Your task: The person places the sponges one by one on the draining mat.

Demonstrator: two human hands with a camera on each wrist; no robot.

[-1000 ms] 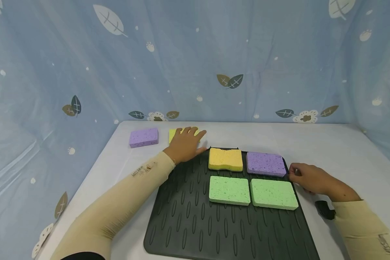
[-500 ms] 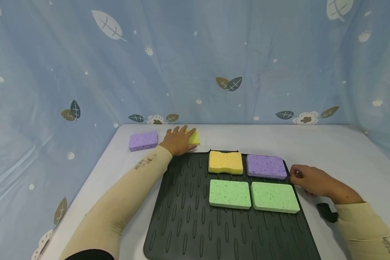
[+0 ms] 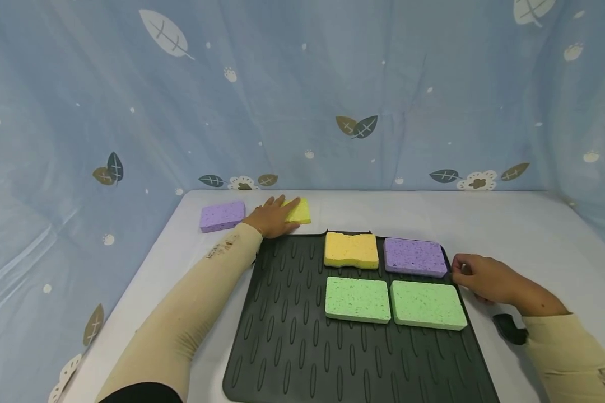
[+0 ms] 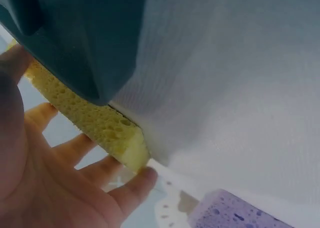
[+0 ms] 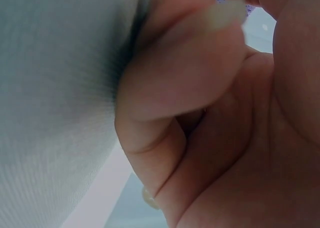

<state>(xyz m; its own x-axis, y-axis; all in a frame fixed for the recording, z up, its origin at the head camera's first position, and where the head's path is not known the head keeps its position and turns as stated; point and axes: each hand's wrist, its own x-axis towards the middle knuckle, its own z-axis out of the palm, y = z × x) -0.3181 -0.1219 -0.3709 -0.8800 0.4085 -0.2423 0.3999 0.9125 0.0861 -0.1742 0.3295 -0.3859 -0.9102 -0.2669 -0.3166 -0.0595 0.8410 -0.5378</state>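
Note:
At the back of the table, my left hand [image 3: 272,217] lies over the left part of a yellow sponge [image 3: 299,211]. In the left wrist view its spread fingers [image 4: 132,188] reach along the porous side of that sponge [image 4: 95,118], touching it. My right hand [image 3: 489,280] rests on the table by the right edge of the black ribbed mat [image 3: 292,358], fingers loosely curled with nothing seen in them. Nearest to it is a purple sponge [image 3: 415,257] on the mat. A notched yellow sponge [image 3: 351,250] and two green sponges [image 3: 358,299] also lie there.
Another purple sponge [image 3: 222,216] lies on the white table [image 3: 524,224], left of my left hand. A blue patterned curtain [image 3: 292,84] hangs behind the table. A dark object [image 3: 509,328] sits at my right wrist.
My left hand has shifted left over the yellow sponge, uncovering its right end. The right hand and the sponges on the mat have stayed in place.

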